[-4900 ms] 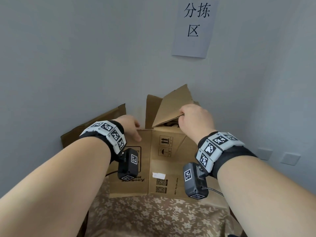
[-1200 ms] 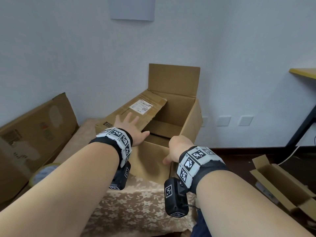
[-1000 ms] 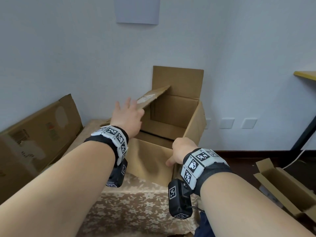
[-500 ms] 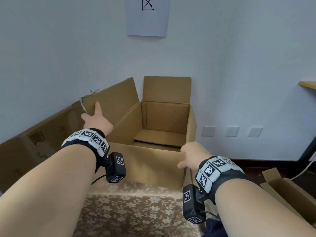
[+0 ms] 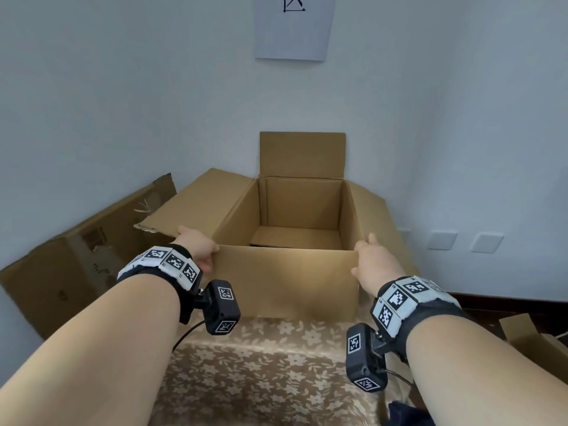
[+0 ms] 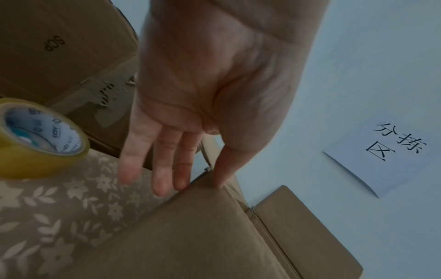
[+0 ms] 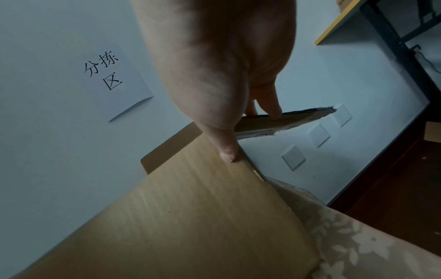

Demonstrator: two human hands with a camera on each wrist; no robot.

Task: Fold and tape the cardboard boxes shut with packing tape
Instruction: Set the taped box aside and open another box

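1. The open brown cardboard box [image 5: 287, 281] stands on a beige floral-patterned cloth [image 5: 261, 373], with its far flap upright against the pale wall and its left and right flaps spread outward.
2. From the head view, the left hand [image 5: 196, 250] sits at the box's near left corner and the right hand [image 5: 373, 265] at its near right corner; the fingers are mostly hidden there behind the backs of the hands.
3. The left wrist view shows what the head view hides: the left hand [image 6: 203, 105] has straight, loosely spread fingers [image 6: 160, 169] pointing down beside the box's corner, the thumb tip touching the top edge of the near wall. It grips nothing.
4. Only the left wrist view shows the roll of yellowish clear packing tape [image 6: 40, 139], lying on the cloth to the left of the box, apart from the hand.
5. That view also shows a flattened brown carton printed "SCP" [image 6: 64, 47] to the box's left; the head view shows it leaning against the wall.
6. The right wrist view shows the right hand [image 7: 222, 71] with its thumb tip pressed on the near wall's top edge at the right corner and a straight finger resting on the box's right flap [image 7: 293, 119]. It is not closed around anything.
7. A white paper sign with black characters [image 7: 112, 79] hangs on the wall above the box; the head view cuts off its top.
8. The right wrist and head views show white wall plates [image 7: 293, 157] right of the box.
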